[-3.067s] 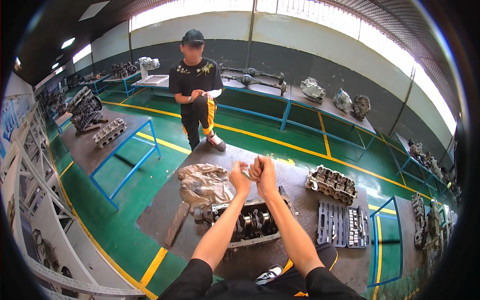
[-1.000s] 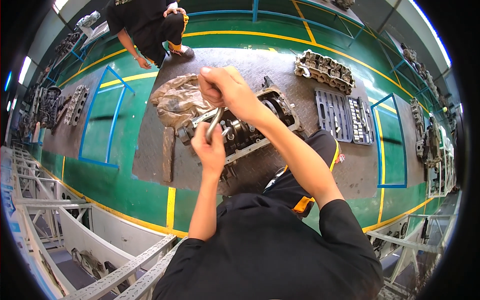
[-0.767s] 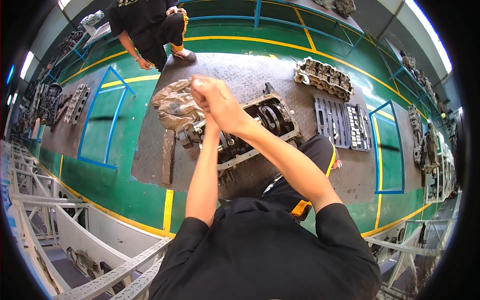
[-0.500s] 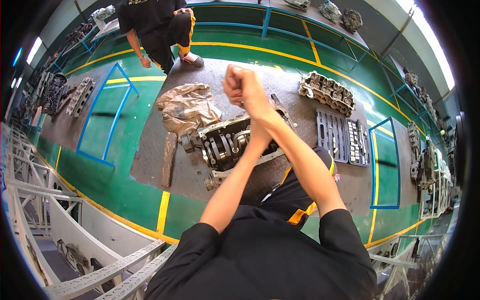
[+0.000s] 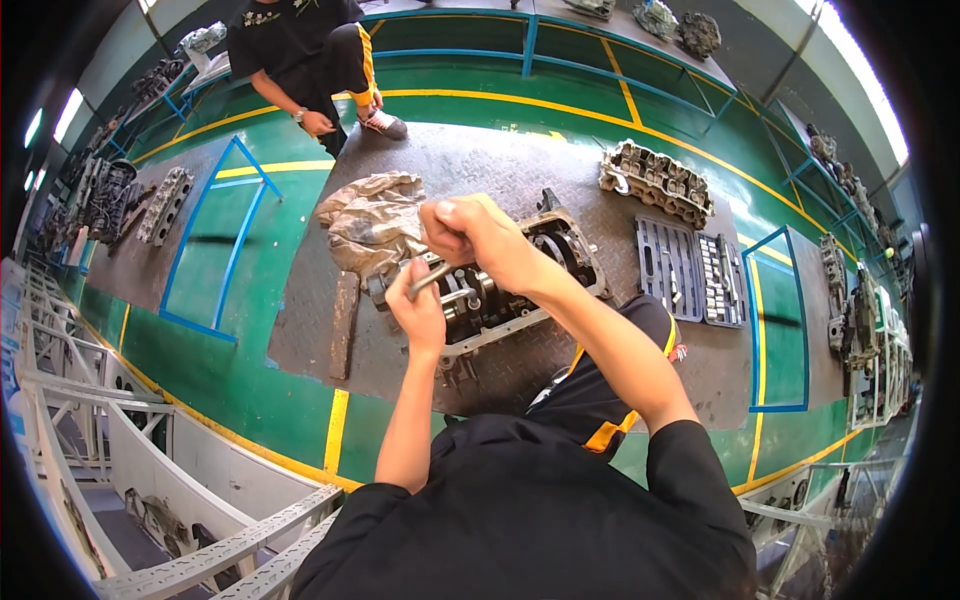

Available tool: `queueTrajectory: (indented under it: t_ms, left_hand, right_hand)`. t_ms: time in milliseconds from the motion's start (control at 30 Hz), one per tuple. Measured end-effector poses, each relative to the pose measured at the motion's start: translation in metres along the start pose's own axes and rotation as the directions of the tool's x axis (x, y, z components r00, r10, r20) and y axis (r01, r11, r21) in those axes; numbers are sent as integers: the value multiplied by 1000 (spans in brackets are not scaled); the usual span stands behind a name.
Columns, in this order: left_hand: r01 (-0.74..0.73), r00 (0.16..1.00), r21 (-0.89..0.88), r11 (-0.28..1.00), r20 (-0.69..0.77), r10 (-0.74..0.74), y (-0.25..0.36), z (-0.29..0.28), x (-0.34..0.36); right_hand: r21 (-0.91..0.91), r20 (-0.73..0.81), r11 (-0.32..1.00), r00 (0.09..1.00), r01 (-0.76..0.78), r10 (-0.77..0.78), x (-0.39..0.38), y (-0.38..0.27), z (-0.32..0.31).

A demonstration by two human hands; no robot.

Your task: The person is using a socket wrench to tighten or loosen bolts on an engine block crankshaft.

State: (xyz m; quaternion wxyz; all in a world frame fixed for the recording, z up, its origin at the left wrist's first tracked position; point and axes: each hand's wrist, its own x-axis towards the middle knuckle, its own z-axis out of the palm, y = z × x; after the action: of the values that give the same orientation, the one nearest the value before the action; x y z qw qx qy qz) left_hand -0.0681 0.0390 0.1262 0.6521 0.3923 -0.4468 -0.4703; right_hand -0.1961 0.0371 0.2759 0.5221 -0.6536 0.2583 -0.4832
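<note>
An engine block (image 5: 500,333) lies on the dark metal plate with its open side up, the crankshaft (image 5: 488,304) showing inside. Over its left end I have a shiny metal bar (image 5: 430,280), which looks like a wrench handle. My left hand (image 5: 420,308) is closed round the bar's lower end. Just above and to the right, my right hand (image 5: 476,238) is curled into a fist at the upper end, whose tip it hides. Against the block's far left side lies a crumpled brown cloth (image 5: 372,215).
A wooden block (image 5: 344,325) lies left of the engine block. To the right are an open socket set case (image 5: 672,268) and a cylinder head (image 5: 655,183). Another person (image 5: 300,70) crouches at the far left corner of the plate (image 5: 470,150). Blue frames (image 5: 750,330) stand either side.
My hands, raised and close together before, have come down and left, and the bar now shows between them. The other person's near hand has moved toward the knee.
</note>
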Motion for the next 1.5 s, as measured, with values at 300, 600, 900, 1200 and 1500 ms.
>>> queueTrajectory:
  t_ms: [300, 600, 900, 1200, 1500]
  left_hand:
    - [-166, 986, 207, 964, 63, 156, -24, 42, 71]
    - [-18, 787, -90, 996, 613, 70, -61, 112, 38]
    - [-50, 892, 208, 977, 449, -50, 23, 21, -12]
    - [-399, 897, 398, 826, 356, 262, -18, 77, 78]
    - [59, 838, 69, 996, 539, -87, 18, 58, -30]
  right_hand:
    - [48, -50, 996, 996, -72, 75, 7, 1, 6]
    - [67, -98, 993, 990, -99, 106, 26, 12, 4]
    - [169, -137, 982, 985, -79, 102, -12, 7, -50]
    - [-37, -204, 997, 976, 68, -74, 10, 8, -7]
    - [138, -147, 984, 980, -116, 136, -2, 7, -68]
